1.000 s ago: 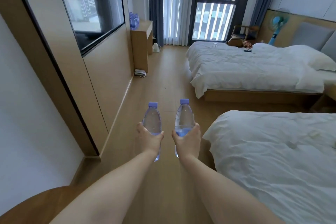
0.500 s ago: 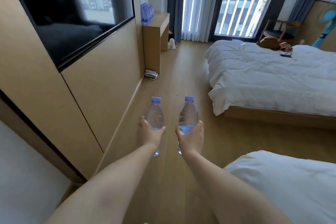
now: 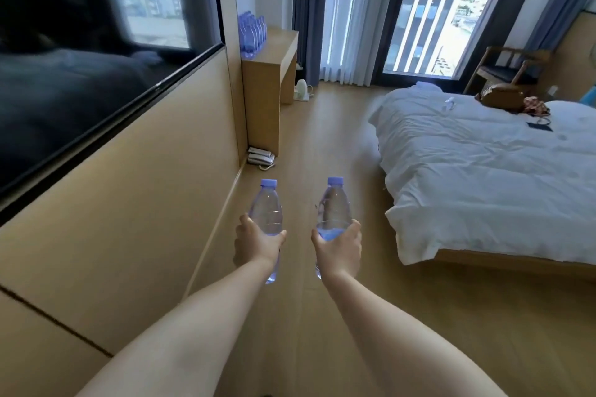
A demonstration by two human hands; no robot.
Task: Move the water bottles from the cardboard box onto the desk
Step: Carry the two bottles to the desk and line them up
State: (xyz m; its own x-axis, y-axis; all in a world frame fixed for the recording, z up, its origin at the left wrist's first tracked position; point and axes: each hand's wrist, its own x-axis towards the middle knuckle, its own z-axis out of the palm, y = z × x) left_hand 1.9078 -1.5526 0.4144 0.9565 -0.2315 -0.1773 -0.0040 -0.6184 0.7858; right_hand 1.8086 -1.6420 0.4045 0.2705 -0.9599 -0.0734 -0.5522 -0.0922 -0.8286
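You are carrying two clear plastic water bottles with pale purple caps, one in each hand, both arms stretched out in front of you over the wooden floor (image 3: 306,145). Your left hand (image 3: 256,243) has its grip wrapped round the lower half of the left bottle (image 3: 267,213), thumb on the near right side and fingers curled round the left. Your right hand (image 3: 337,251) has its grip wrapped round the lower half of the right bottle (image 3: 333,208) in the same way, mirrored. Both bottles stand roughly upright, caps pointing away from you, side by side but apart, with floor showing between them.

Ahead on your left stands one light wooden table (image 3: 274,51) against the wall. A tight cluster of matching purple-capped bottles (image 3: 252,32) sits on its near end; they overlap too much to count. The two you hold are well apart from that table.

On the floor at the foot of the table lies one white telephone (image 3: 260,158), and further on, one small white kettle (image 3: 301,90). To your right is one bed with a rumpled white duvet (image 3: 483,171). One large black screen (image 3: 80,58) is mounted on the wall panel to your left.
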